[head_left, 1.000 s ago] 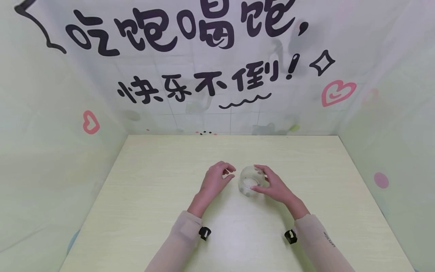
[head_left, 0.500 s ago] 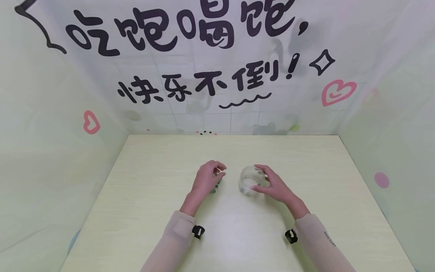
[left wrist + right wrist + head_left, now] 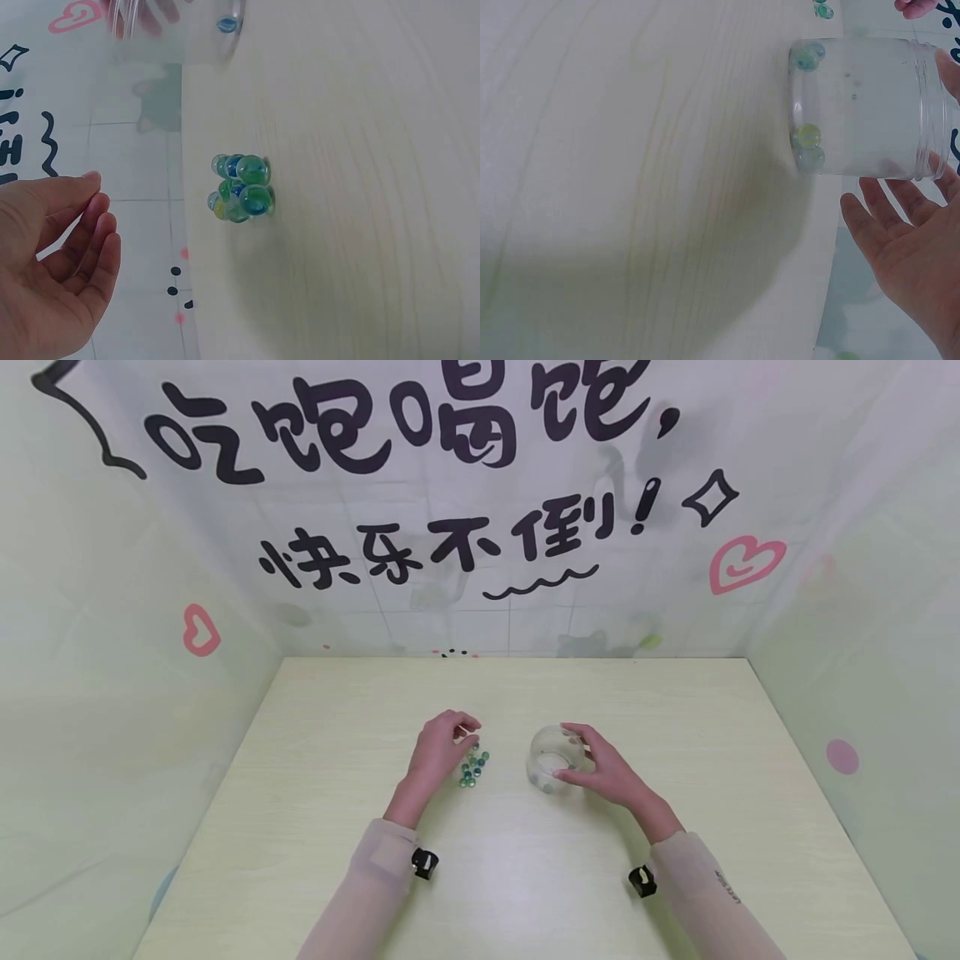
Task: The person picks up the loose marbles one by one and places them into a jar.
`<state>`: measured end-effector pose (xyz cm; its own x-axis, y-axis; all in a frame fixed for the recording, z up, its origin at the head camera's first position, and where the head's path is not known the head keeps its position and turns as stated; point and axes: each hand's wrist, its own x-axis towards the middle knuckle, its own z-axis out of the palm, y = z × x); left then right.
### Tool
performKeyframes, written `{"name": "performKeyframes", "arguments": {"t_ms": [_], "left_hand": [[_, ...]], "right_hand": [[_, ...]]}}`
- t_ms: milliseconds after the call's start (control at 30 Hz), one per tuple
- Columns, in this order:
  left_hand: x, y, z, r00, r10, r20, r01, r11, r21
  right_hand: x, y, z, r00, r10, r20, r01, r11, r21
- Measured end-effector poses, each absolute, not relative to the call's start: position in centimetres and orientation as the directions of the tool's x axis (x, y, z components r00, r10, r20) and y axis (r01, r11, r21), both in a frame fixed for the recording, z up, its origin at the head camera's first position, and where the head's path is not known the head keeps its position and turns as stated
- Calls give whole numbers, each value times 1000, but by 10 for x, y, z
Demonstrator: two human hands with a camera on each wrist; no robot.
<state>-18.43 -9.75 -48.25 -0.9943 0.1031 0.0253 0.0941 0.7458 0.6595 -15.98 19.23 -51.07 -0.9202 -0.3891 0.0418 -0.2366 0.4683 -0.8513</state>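
Observation:
A clear jar (image 3: 546,745) with a screw-thread neck stands upright on the table. My right hand (image 3: 609,772) holds it near the top, thumb on the near side and fingers round the far side. Several marbles (image 3: 808,136) lie on the jar's bottom in the right wrist view. To the left of the jar, a cluster of green and blue glass marbles (image 3: 472,770) rests on the tabletop. Beside and partly over this cluster is my left hand (image 3: 437,750). Its fingers are loosely bent, thumb and fingertips close together with nothing visible between them in the left wrist view.
The pale wooden table (image 3: 337,727) ends at a back wall sheet (image 3: 465,631) with printed writing, and light sheets hang on both sides. Each sleeve carries a black wrist device (image 3: 425,863) at the cuff.
My left hand has moved left, away from the jar, so the marble cluster beneath it now shows. My right hand and the jar have stayed in place.

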Motion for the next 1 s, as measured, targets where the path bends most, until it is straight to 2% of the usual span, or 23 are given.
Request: {"name": "performKeyframes", "arguments": {"t_ms": [267,1000], "left_hand": [[-191,-105,-484,-993,120,22,107,765,635],[-207,-107,-513,-981,159,-109,58,783,619]], "right_hand": [[-159,193,-511,-917,-396,48,-246,468,-849],[-160,193,-510,-921,-389,41,-235,468,-852]]}}
